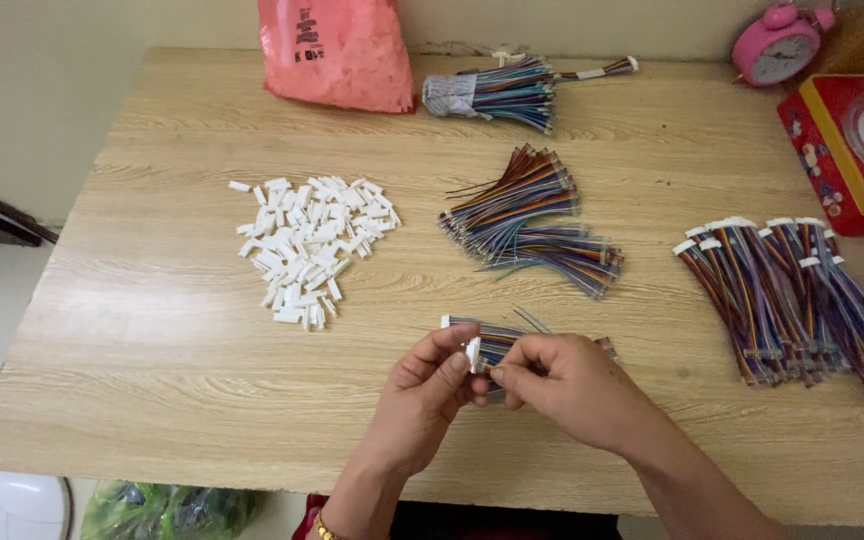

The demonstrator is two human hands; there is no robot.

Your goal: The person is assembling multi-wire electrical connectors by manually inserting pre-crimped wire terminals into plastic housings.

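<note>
**Two hands pinch a wire lead and its white connector above the table's near edge**

Head view: The left hand (422, 390) and the right hand (562, 385) meet over the near middle of the wooden table (152, 340). Between them sits a white connector housing (473, 353), gripped by the left thumb and forefinger, with the fingertips closed tightly on it. The right hand's thumb and fingers are pressed together on the multicoloured wire lead (497, 345) just right of the housing, so the piece lies directly between the two sets of fingertips, touching both. Just behind the hands, a few finished leads (467, 324) lie flat on the table, partly hidden by the fingers.

Further back and to the left lies a loose pile of white housings (307, 240), well apart from the hands. Behind the hands, near the table's middle, rests a bundle of loose coloured wires (527, 220). To the right sits a larger heap of leads with white ends (792, 295). At the far edge lie a wrapped wire bundle (497, 93) and a pink plastic bag (337, 50). A pink alarm clock (777, 45) and a red tin (842, 150) stand at the far right corner.
</note>
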